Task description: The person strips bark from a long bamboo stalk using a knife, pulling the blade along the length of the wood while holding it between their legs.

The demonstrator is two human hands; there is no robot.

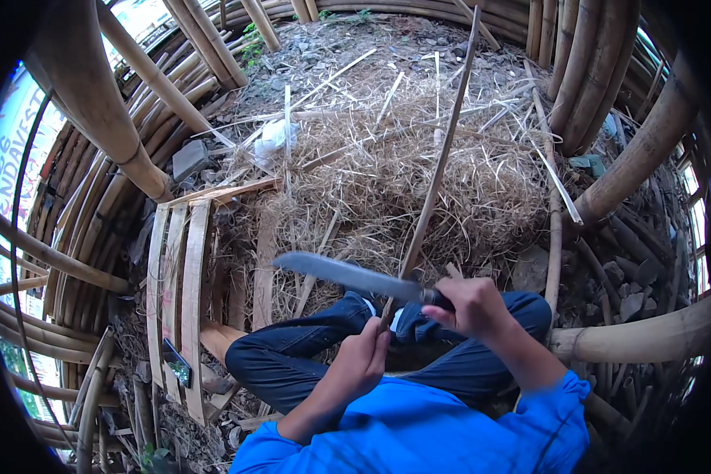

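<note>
Inside the left hand (362,362), a bamboo strip (439,166).

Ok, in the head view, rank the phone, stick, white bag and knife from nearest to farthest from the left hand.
1. Stick, in the left hand
2. Knife, just ahead
3. Phone, well left
4. White bag, far ahead, left

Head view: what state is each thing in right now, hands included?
Left hand, closed on the long strip
Right hand, closed on the knife handle
Knife, blade bare, pointing left, crossing the strip; contact unclear
Long strip, held near its lower end
Phone, lying on wooden slats
White plastic bag, crumpled
Shavings, loosely heaped
</note>
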